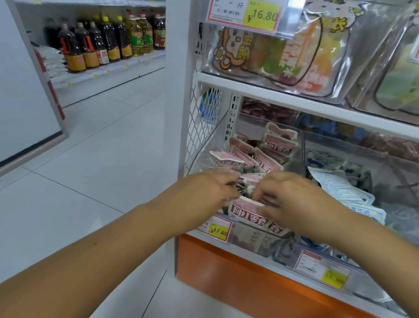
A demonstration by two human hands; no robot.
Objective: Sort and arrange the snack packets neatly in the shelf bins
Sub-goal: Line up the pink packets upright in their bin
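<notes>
Left hand (209, 191), right hand (298, 201): grip clamped on packets (245, 212) at bin (211, 141) front edge; shelf (308, 105) above bin; open floor (90, 162) left of bin.

Pink-and-white plastic snack packets (266, 160) filled the left clear plastic bin (250, 234) on the lower shelf in a loose heap. Some stood on edge, others were tipped over and overlapping, and a couple were propped high against the back. Right at the front, one pink packet with a red band of white characters (245, 213) stood upright against the bin's front wall, its top edge pinched in the grip of the right hand (297, 203). In the neighbouring clear plastic bin (377, 177), flat white-and-blue packets (336, 186) lay slanted, piled one over another, and the topmost showed a face of small print.
</notes>
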